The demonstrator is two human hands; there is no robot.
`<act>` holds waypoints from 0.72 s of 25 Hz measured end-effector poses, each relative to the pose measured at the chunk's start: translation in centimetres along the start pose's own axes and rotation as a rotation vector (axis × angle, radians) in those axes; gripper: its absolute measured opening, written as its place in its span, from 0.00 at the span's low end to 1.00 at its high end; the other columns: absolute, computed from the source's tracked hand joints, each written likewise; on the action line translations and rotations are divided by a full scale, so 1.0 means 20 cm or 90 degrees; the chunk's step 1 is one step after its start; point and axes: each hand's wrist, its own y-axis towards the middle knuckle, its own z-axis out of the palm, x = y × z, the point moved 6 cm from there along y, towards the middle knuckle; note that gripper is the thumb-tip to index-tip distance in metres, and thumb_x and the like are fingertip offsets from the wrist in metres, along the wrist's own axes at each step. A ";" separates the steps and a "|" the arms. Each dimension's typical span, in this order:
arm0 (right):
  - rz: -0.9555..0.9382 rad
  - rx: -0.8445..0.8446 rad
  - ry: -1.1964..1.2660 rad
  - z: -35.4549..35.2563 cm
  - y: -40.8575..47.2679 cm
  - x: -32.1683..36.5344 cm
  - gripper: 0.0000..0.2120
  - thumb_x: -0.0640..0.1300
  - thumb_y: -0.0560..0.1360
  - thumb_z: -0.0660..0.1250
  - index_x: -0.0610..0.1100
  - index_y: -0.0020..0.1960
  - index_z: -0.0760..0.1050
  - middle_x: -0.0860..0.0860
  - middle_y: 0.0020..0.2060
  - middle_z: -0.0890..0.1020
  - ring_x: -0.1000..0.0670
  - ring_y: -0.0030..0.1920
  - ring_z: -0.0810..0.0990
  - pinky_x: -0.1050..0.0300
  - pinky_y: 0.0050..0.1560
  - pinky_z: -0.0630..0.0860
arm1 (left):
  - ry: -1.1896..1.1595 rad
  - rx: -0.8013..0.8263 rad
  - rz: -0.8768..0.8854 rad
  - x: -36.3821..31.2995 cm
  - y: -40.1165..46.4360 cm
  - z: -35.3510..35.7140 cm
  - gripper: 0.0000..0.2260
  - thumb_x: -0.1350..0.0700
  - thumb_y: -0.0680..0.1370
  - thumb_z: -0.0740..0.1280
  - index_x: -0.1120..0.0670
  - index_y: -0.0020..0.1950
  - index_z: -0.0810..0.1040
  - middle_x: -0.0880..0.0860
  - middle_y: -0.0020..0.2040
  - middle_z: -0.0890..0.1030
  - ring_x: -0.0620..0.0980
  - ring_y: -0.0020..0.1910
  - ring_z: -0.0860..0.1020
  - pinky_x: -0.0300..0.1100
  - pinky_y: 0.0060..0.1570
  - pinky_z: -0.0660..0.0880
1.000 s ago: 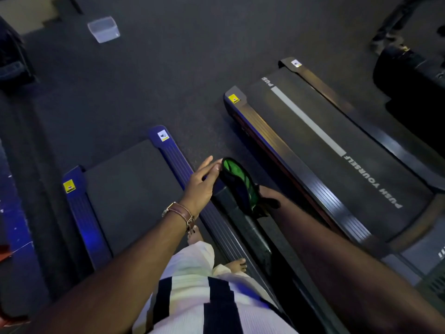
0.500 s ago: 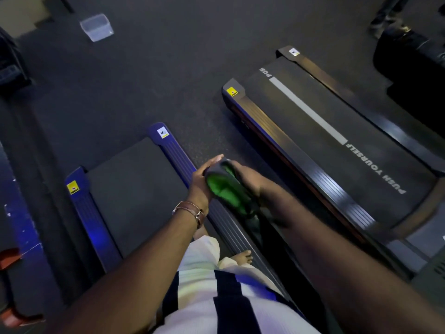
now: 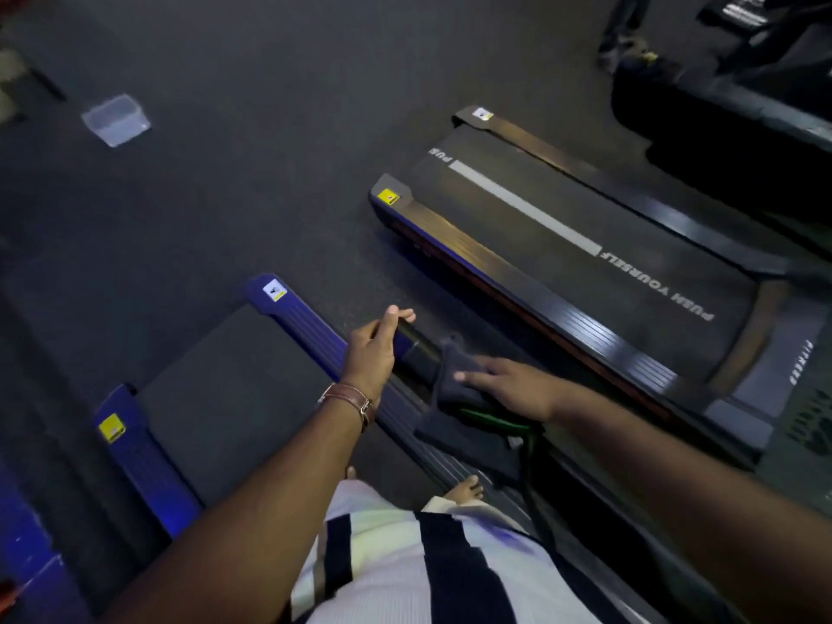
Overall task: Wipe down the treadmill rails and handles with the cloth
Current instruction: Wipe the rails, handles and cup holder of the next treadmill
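Right hand (image 3: 513, 385) lies flat, fingers straight, pressing a dark cloth with a green underside (image 3: 463, 380) onto the black cylindrical treadmill handle (image 3: 416, 349). The spread palm puts the most fabric against the bar, which suits a sliding wipe along its length; part of the cloth hangs off below the hand, showing its green edge.

Just beyond, the left hand (image 3: 373, 353) grasps the bare far end of the same handle, fingers curled over it and thumb tip showing past the end cap. That grip looks meant to steady the person, or the bar, against the push of the wiping hand. A brown strap bracelet (image 3: 353, 398) sits on that wrist.

Below both hands runs the ribbed blue-lit side rail (image 3: 306, 326) of the treadmill on which the person stands barefoot. Past a strip of floor lies a second treadmill with a white-striped black belt (image 3: 585, 245). Far off on the dark floor sits a clear plastic tub (image 3: 115, 119).
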 end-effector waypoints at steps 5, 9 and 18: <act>-0.003 0.057 0.251 0.07 -0.10 0.10 0.18 0.50 0.74 0.71 0.42 0.60 0.79 0.53 0.56 0.83 0.58 0.55 0.80 0.68 0.59 0.72 | 0.021 0.052 0.006 0.02 0.02 -0.03 0.20 0.38 0.77 0.61 0.49 0.53 0.85 0.47 0.52 0.85 0.48 0.56 0.80 0.48 0.62 0.74; 0.114 -0.043 0.110 0.05 -0.20 -0.08 0.38 0.76 0.65 0.61 0.52 0.64 0.78 0.54 0.64 0.79 0.52 0.63 0.77 0.49 0.72 0.67 | 0.252 0.019 0.238 -0.12 0.02 -0.03 0.14 0.51 0.81 0.60 0.54 0.57 0.83 0.49 0.55 0.84 0.46 0.56 0.80 0.38 0.61 0.73; 0.166 -0.303 -0.202 0.08 -0.40 0.05 0.33 0.72 0.75 0.53 0.52 0.69 0.72 0.45 0.66 0.77 0.42 0.65 0.76 0.49 0.62 0.72 | 0.893 0.274 0.697 -0.35 -0.08 0.20 0.20 0.51 0.79 0.54 0.58 0.35 0.79 0.58 0.34 0.81 0.61 0.36 0.79 0.50 0.41 0.69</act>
